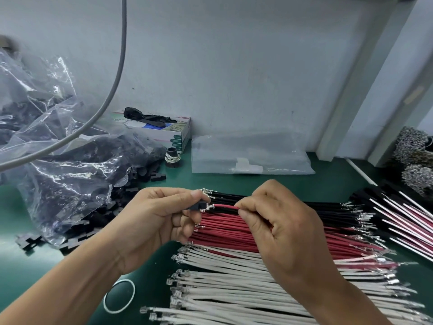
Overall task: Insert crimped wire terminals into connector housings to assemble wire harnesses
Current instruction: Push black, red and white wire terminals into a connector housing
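Observation:
My left hand [159,216] pinches a small black connector housing [196,206] between thumb and fingers. My right hand [276,226] pinches a red wire [226,206] and a black wire just below it. Their silver crimped terminals [209,206] sit at the housing's right opening. Under my hands, rows of loose wires lie across the green table: black wires [328,208] at the back, red wires [225,233] in the middle, white wires [234,289] nearest me.
A clear bag of black housings [70,174] spills at the left. A glove box [164,130], a black cap [173,158] and a flat plastic bag [250,153] stand at the back. Finished harnesses [398,221] lie at the right. A white rubber band [119,296] lies near my left forearm.

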A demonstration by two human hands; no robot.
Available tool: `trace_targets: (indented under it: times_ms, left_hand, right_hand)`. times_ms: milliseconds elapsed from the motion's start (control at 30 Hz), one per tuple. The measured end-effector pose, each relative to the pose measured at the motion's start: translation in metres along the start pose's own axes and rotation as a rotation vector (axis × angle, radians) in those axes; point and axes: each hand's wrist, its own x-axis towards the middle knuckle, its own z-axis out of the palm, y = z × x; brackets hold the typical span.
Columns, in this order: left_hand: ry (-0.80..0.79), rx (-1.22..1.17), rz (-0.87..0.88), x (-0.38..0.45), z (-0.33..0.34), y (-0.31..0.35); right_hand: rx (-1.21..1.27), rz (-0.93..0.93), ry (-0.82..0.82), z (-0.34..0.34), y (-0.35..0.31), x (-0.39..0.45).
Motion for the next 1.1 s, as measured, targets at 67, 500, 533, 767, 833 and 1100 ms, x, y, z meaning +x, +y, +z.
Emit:
trace_targets:
  times_ms: [67, 500, 533, 767, 833, 1100]
  left_hand:
    - [0.004, -0.013, -0.001, -0.001, 0.002, 0.0]
    - [0.041, 0.407, 0.268, -0.004, 0.007, -0.002]
    - [0.036, 0.394, 0.255, -0.005, 0.008, -0.003]
    - [0.035, 0.355, 0.253, -0.006, 0.009, -0.004]
    - [0.029, 0.353, 0.258, -0.005, 0.009, -0.004]
    - [0.059, 0.355, 0.266, -0.002, 0.009, -0.007]
  right_hand:
    - [-0.037, -0.037, -0.029, 0.003, -0.003, -0.002]
    - [0.074, 0.113, -0.116, 0.002, 0.006, -0.002]
    - [0.079, 0.107, -0.112, 0.002, 0.005, -0.002]
    - [0.131, 0.08, -0.11, 0.005, 0.003, -0.005]
    - [0.123, 0.075, -0.122, 0.002, 0.005, -0.004]
    - [-0.15, -0.044, -0.067, -0.016, 0.0, 0.002]
